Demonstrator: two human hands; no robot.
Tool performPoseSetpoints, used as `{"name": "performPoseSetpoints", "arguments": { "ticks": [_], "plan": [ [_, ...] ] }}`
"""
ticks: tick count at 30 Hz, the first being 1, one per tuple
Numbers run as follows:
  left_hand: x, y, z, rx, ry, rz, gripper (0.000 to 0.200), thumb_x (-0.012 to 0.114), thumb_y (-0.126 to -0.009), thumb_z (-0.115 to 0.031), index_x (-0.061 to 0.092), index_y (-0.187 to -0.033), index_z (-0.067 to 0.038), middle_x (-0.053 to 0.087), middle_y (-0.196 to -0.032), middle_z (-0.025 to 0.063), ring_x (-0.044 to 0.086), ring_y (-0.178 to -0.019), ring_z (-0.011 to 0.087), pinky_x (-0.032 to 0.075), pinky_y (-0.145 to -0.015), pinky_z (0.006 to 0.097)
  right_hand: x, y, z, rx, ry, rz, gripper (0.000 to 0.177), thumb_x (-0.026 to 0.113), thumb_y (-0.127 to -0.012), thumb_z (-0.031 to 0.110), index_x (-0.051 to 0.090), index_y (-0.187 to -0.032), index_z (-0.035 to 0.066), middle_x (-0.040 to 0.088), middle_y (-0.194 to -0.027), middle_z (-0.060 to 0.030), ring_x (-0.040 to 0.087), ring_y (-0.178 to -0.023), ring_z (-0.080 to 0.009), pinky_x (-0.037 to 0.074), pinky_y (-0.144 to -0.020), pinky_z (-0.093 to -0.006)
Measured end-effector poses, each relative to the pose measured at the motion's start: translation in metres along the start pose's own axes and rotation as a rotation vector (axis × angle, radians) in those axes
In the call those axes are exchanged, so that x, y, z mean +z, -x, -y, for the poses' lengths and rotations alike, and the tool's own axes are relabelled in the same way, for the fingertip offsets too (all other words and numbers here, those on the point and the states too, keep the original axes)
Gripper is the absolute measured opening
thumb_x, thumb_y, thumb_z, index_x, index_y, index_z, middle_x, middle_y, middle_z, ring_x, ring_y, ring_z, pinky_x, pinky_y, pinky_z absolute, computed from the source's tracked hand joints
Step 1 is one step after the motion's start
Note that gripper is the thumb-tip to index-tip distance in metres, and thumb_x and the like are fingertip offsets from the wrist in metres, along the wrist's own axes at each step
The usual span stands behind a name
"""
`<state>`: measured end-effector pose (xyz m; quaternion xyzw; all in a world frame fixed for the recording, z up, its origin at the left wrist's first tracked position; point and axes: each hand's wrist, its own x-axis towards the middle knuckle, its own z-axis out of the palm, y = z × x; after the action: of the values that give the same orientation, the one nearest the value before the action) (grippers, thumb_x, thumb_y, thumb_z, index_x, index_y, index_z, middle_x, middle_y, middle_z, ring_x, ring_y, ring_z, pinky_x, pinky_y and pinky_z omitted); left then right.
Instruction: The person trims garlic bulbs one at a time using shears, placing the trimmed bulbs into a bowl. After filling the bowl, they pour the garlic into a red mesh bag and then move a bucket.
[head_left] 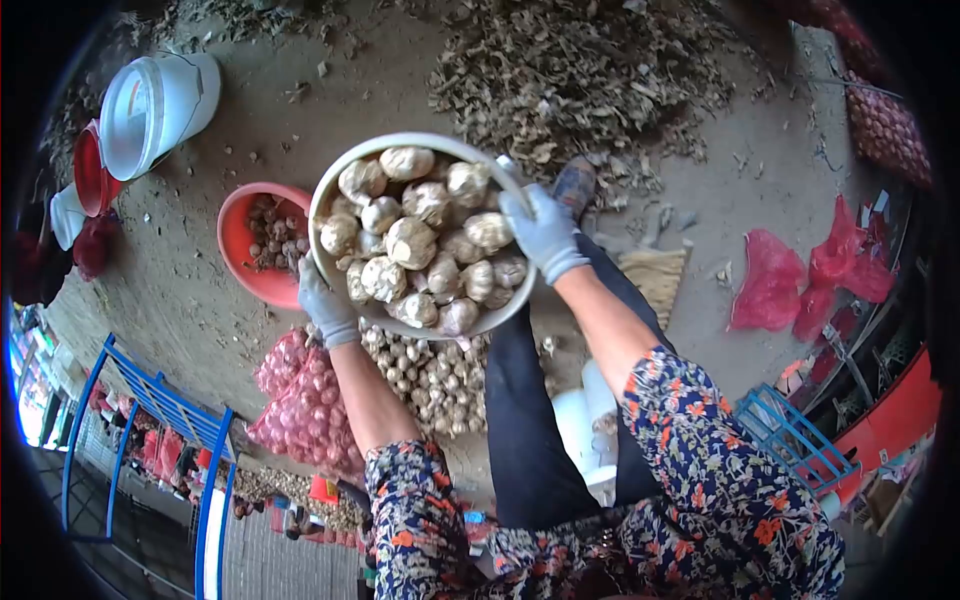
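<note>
Both hands wear grey gloves and hold a pale round basin [333,172] filled with garlic bulbs [411,243]. At the basin's lower left side, my left hand [326,302] grips the rim, its thumb side against the wall. My right hand [545,232] is closed on the rim at the right. The fingers beneath the basin are hidden. Just left of the basin stands a red bowl [237,240] with small garlic in it. Loose garlic bulbs [435,385] lie on the ground below the basin, next to a red mesh sack [315,400] full of bulbs.
A white bucket [190,100] and a red bucket [92,170] stand at upper left. Dry husks [580,75] are heaped at the top. Empty red mesh bags [765,280] lie at right. Blue metal frames [165,400] stand lower left and lower right.
</note>
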<state>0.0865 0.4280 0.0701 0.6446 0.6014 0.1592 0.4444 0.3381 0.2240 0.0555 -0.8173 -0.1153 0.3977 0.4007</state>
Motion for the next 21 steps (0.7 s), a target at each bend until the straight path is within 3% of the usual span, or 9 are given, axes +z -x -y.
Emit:
{"name": "performPoseSetpoints", "arguments": {
  "ticks": [1,2,3,5,8,12,13,16,21],
  "plan": [
    [-0.009,0.012,0.000,0.131,-0.383,0.044,0.041,0.032,-0.100,-0.024,0.059,-0.115,0.002,0.065,-0.098,0.0138,0.061,-0.088,0.0213,0.049,-0.079,0.0319,-0.026,0.016,0.011,0.037,-0.028,0.000,0.025,0.062,-0.089,0.029,0.062,-0.095,0.005,0.062,-0.074,-0.0120,0.060,-0.068,-0.0173,0.047,-0.064,-0.0337],
    [0.006,0.030,-0.062,-0.173,0.106,0.062,0.039,0.035,-0.099,-0.025,0.059,-0.115,0.002,0.064,-0.101,0.0139,0.058,-0.092,0.0204,0.047,-0.083,0.0317,-0.050,0.035,0.013,0.056,0.000,-0.029,0.024,0.062,-0.089,0.029,0.062,-0.098,0.006,0.064,-0.078,-0.0152,0.062,-0.072,-0.0263,0.049,-0.065,-0.0369],
    [0.019,0.042,-0.094,0.030,-0.059,0.102,0.041,0.036,-0.100,-0.029,0.058,-0.116,0.003,0.062,-0.108,0.0135,0.056,-0.098,0.0192,0.045,-0.087,0.0315,-0.078,0.041,0.018,0.043,0.026,-0.073,0.024,0.061,-0.089,0.028,0.062,-0.101,0.008,0.066,-0.081,-0.0184,0.065,-0.076,-0.0352,0.050,-0.065,-0.0401],
    [0.040,0.069,-0.183,-0.144,0.030,0.134,0.045,0.040,-0.098,-0.033,0.054,-0.120,0.004,0.060,-0.110,0.0126,0.056,-0.100,0.0198,0.045,-0.089,0.0313,-0.140,0.063,0.046,0.111,0.010,-0.141,0.026,0.060,-0.089,0.029,0.060,-0.104,0.007,0.064,-0.079,-0.0195,0.063,-0.078,-0.0393,0.049,-0.065,-0.0427],
    [0.078,0.107,-0.283,0.152,0.080,0.236,0.054,0.042,-0.097,-0.040,0.050,-0.125,0.005,0.057,-0.115,0.0125,0.054,-0.103,0.0203,0.044,-0.091,0.0318,-0.273,0.093,0.095,0.075,0.091,-0.277,0.028,0.056,-0.091,0.024,0.056,-0.113,0.006,0.065,-0.086,-0.0202,0.064,-0.083,-0.0398,0.049,-0.069,-0.0442],
    [0.120,0.139,-0.445,0.129,0.038,0.551,0.080,0.047,-0.089,-0.059,0.041,-0.131,0.009,0.052,-0.124,0.0193,0.051,-0.113,0.0257,0.039,-0.100,0.0376,-0.408,0.115,0.153,0.019,0.007,-0.396,0.039,0.050,-0.094,0.020,0.046,-0.130,0.004,0.058,-0.120,-0.0228,0.057,-0.111,-0.0372,0.048,-0.090,-0.0400],
    [0.085,0.094,-0.403,0.154,0.107,0.570,0.082,0.047,-0.088,-0.060,0.040,-0.132,0.009,0.052,-0.125,0.0210,0.050,-0.115,0.0279,0.037,-0.101,0.0388,-0.355,0.113,0.179,0.003,0.037,-0.428,0.040,0.049,-0.095,0.019,0.046,-0.131,0.002,0.057,-0.122,-0.0219,0.057,-0.114,-0.0342,0.047,-0.093,-0.0381],
    [0.088,0.081,-0.487,0.406,0.010,0.706,0.075,0.047,-0.090,-0.051,0.039,-0.132,0.010,0.045,-0.132,0.0260,0.044,-0.123,0.0356,0.032,-0.105,0.0413,-0.395,0.136,0.235,-0.045,0.086,-0.498,0.037,0.045,-0.096,0.013,0.047,-0.131,0.001,0.056,-0.126,-0.0194,0.055,-0.118,-0.0291,0.045,-0.096,-0.0355],
    [0.104,0.038,-0.532,0.725,0.141,0.846,0.067,0.046,-0.091,-0.045,0.041,-0.131,0.009,0.040,-0.136,0.0266,0.040,-0.126,0.0370,0.030,-0.107,0.0421,-0.410,0.151,0.274,-0.080,0.106,-0.567,0.038,0.041,-0.097,0.010,0.045,-0.134,0.001,0.054,-0.131,-0.0169,0.052,-0.122,-0.0252,0.041,-0.099,-0.0332]
  ]
}}
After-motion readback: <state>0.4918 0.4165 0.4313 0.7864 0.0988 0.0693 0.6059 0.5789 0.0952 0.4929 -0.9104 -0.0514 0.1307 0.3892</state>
